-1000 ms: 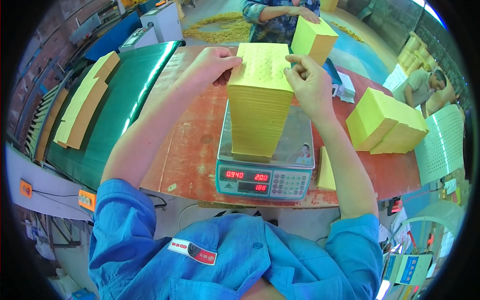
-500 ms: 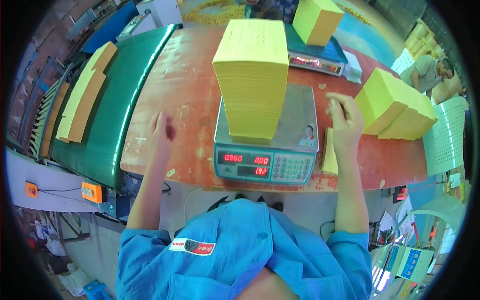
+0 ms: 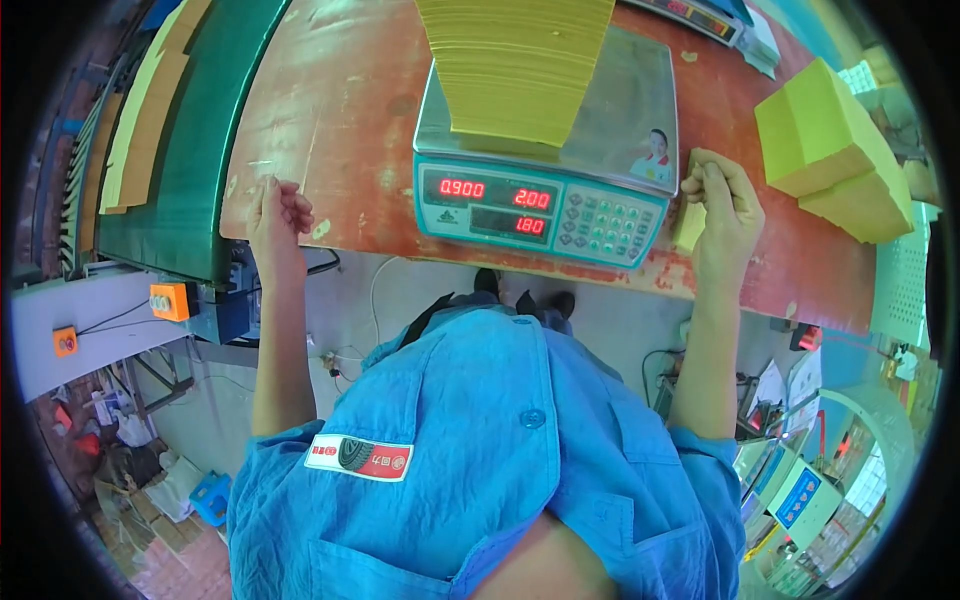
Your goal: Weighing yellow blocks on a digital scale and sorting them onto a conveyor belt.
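A tall stack of yellow paper sheets (image 3: 515, 75) stands on the metal pan of a teal digital scale (image 3: 540, 215); its top runs out of view. My left hand (image 3: 278, 222) is to the left of the scale, over the table's front edge, fingers curled in and nothing visible in them. To the right of the scale my right hand (image 3: 724, 205) is closed, thumb and fingertips together, beside a small yellow block of sheets (image 3: 690, 222). Nothing shows between its fingertips; whether it touches that block I cannot tell.
On the left runs a green conveyor belt (image 3: 185, 150) carrying a row of yellow stacks (image 3: 150, 120). More yellow stacks (image 3: 830, 150) sit at the table's right. A second scale (image 3: 690, 15) is at the back. The worn red table (image 3: 340, 130) ends just before my body.
The view has tipped down toward my body. My right hand has come lower, beside the small block. My left hand has drawn back to the front edge. The scale's red digits have changed.
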Motion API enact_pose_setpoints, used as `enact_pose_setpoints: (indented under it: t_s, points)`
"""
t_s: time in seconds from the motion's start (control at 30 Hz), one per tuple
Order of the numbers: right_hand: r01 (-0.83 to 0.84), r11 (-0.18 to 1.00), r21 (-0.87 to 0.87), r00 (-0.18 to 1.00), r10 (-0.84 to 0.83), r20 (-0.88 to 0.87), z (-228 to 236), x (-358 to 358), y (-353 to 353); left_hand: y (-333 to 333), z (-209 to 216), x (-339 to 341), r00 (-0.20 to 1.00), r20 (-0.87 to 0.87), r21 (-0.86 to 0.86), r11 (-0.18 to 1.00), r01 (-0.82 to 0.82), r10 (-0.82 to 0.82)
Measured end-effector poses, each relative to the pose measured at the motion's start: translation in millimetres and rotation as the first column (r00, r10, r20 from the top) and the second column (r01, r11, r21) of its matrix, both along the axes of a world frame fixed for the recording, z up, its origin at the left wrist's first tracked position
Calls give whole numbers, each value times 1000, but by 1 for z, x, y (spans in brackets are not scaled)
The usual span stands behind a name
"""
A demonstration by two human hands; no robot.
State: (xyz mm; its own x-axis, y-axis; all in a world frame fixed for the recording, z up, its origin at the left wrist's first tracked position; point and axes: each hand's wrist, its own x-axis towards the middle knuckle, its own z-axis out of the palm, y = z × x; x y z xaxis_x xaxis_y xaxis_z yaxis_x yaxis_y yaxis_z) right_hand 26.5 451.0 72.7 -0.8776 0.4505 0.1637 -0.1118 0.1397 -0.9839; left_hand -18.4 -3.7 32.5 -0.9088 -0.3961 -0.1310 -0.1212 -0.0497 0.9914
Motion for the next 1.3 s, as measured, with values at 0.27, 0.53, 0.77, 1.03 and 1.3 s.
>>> enact_pose_setpoints:
  t_s: [0.27, 0.53, 0.77, 1.03, 1.3]
  points:
    - [-57, 997, -55, 998, 55, -30, 3, -10, -5, 28, 46, -39, 963, -141, -64, 973, 223, -230]
    - [-143, 988, 62, 984, 149, -102, 14, -133, -22, 104, 147, -176, 735, -249, -5, 760, 650, -630]
    - [-179, 970, -165, 984, 179, -17, -43, -213, -108, 133, 172, -240, 617, 212, 3, 631, 775, -758]
    - [72, 996, 62, 947, -48, -318, -27, -83, -96, 154, 201, -136, 458, 245, 236, 510, 827, -855]
    - [-204, 653, -730, 948, 319, 20, -67, 5, -114, 160, 181, -150, 411, 186, 332, 451, 829, -892]
